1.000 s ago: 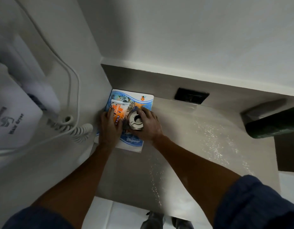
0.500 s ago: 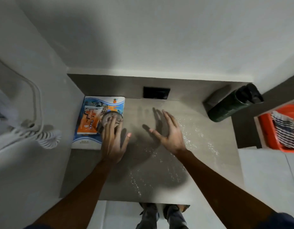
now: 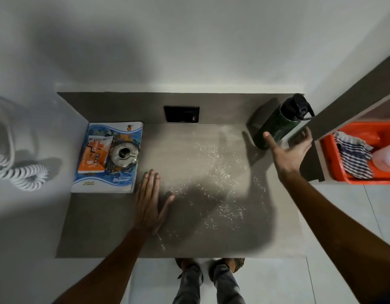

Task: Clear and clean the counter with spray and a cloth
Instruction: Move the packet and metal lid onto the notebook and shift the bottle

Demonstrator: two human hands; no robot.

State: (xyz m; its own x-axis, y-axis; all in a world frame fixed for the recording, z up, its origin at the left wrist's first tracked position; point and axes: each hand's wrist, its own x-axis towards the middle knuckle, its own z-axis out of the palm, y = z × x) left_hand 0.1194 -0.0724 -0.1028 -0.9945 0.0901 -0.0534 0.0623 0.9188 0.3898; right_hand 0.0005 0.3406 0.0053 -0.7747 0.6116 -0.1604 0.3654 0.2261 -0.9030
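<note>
A grey counter (image 3: 115, 227) carries scattered white specks (image 3: 213, 178) across its middle. At its back left lies a blue book (image 3: 123, 185) with an orange packet (image 3: 93, 154) and a round metal ashtray (image 3: 123, 153) on top. A dark green bottle (image 3: 277, 123) with a black cap stands at the back right. My left hand (image 3: 149, 200) rests flat and open on the counter just right of the book. My right hand (image 3: 288, 150) hovers open, fingers spread, right next to the bottle. A striped cloth (image 3: 354, 156) lies in an orange tub (image 3: 365, 181) on the right shelf.
A pale spray bottle (image 3: 387, 156) sits in the orange tub beside the cloth. A black wall socket (image 3: 182, 114) is at the counter's back. A white coiled cord (image 3: 25, 174) hangs on the left wall. A brown shelf board (image 3: 352, 102) overhangs the right side. My feet (image 3: 209, 266) stand below the front edge.
Both hands have left the ashtray and packet on the book. My left hand slid down to the bare counter; my right hand swung right to the green bottle. The view widened.
</note>
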